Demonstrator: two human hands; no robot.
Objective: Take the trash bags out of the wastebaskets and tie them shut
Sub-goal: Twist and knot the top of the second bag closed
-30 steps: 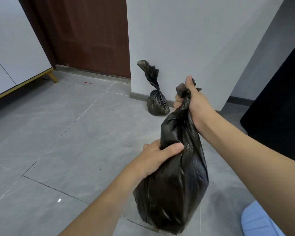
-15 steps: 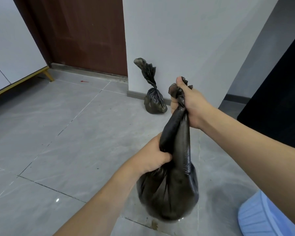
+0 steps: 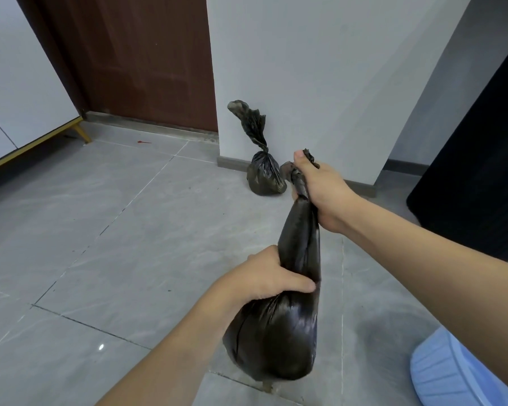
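Observation:
A full black trash bag [image 3: 276, 338] hangs in the air in front of me over the grey tile floor. My right hand [image 3: 323, 191] grips the gathered top of the bag, with the loose end sticking out above the thumb. My left hand [image 3: 264, 276] squeezes the bag's neck lower down, just above the bulging body. A second black trash bag [image 3: 263, 177], its neck twisted and its top standing up, sits on the floor against the white wall corner. A light blue wastebasket [image 3: 452, 373] shows at the bottom right, partly behind my right forearm.
A brown door [image 3: 147, 63] stands at the back left. A white cabinet [image 3: 15, 83] with gold legs is at far left. A black object [image 3: 481, 183] fills the right edge. Open grey tile floor [image 3: 100, 230] lies to the left.
My left hand slid from the bag's side onto its neck and closed round it. The neck is now stretched long and narrow between both hands, and the bag's body sits lower and rounder.

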